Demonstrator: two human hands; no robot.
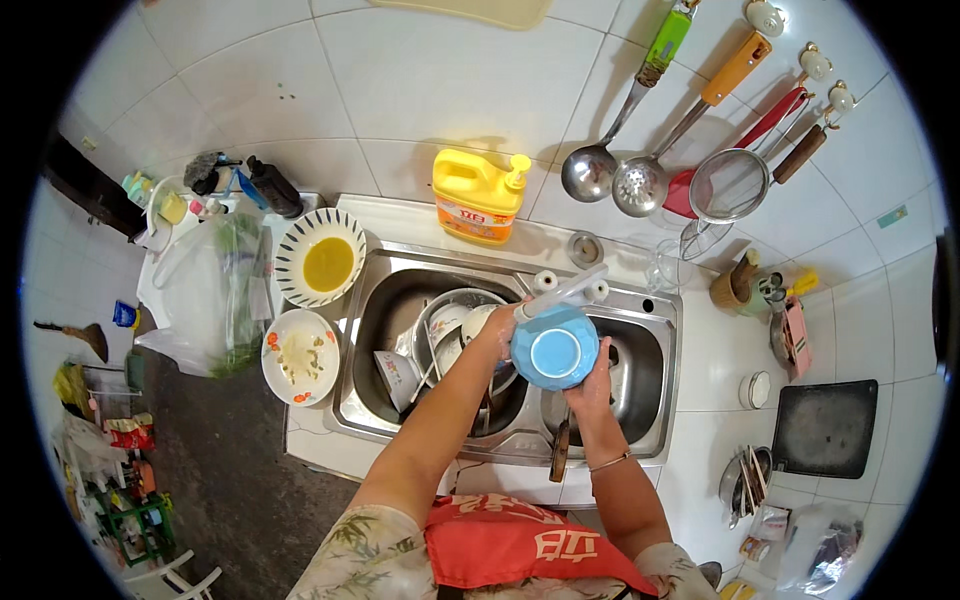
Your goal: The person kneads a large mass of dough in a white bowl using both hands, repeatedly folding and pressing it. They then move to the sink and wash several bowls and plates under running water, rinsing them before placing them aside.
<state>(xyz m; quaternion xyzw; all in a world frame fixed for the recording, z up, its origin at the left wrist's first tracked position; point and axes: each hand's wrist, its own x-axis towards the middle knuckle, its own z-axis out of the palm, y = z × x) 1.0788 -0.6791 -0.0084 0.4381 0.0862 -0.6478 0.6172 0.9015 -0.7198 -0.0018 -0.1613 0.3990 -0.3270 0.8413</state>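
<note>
A light blue bowl is held bottom up over the double sink, beneath the faucet spout. My right hand grips the bowl's right rim, with its thumb up along the side. At the bowl's left edge is my left hand, closed against it; its fingertips are partly hidden. In the left basin, below my left hand, sit a metal pot with bowls in it and a tilted white bowl. A brown-handled utensil leans over the sink's front edge, under the right basin.
A yellow detergent jug stands behind the sink. Left of it are a bowl of yellowish liquid and a plate with food scraps. Ladles and a strainer hang on the wall. A dark board lies at the right.
</note>
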